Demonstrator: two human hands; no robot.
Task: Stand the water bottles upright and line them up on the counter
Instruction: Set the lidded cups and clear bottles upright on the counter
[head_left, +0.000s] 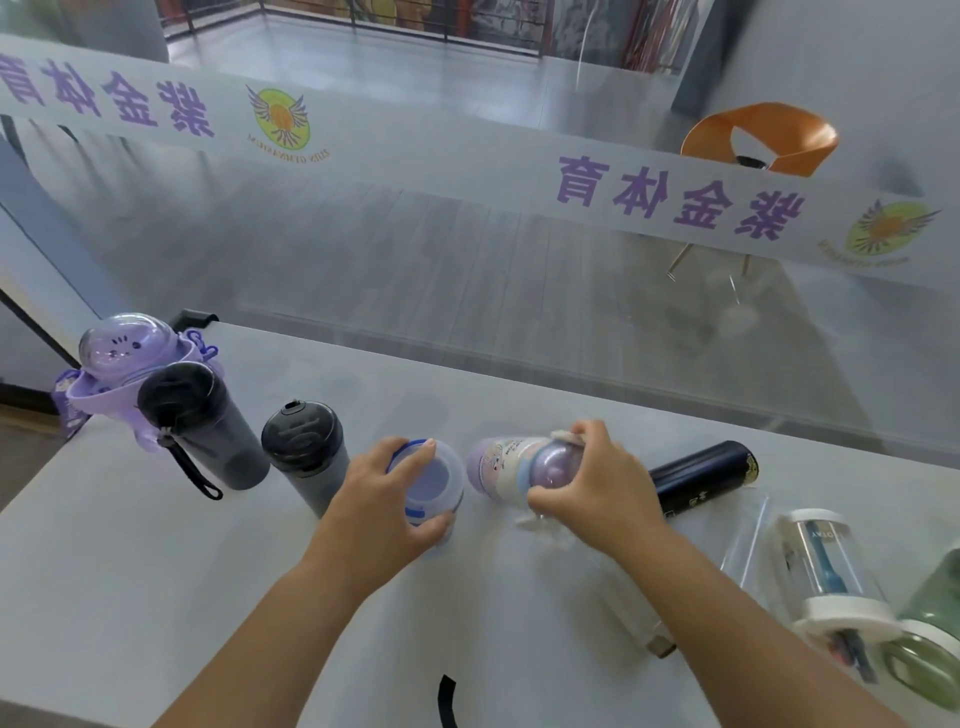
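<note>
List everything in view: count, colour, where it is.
cat bottle: one, lilac, upright, far left corner
strap bottle: one, dark grey, upright beside it
grey bottle: one, black lid, upright, next along
clear bottle: one, blue-trimmed lid, centre
pastel bottle: one, lilac and white, tilted, centre
black bottle: one, lying further right
glass bottle: one, clear, white caps, lying right
green bottle: one, right edge
chair: one, orange, background right
hands: two, left hand gripping clear bottle, right hand gripping pastel bottle
</note>
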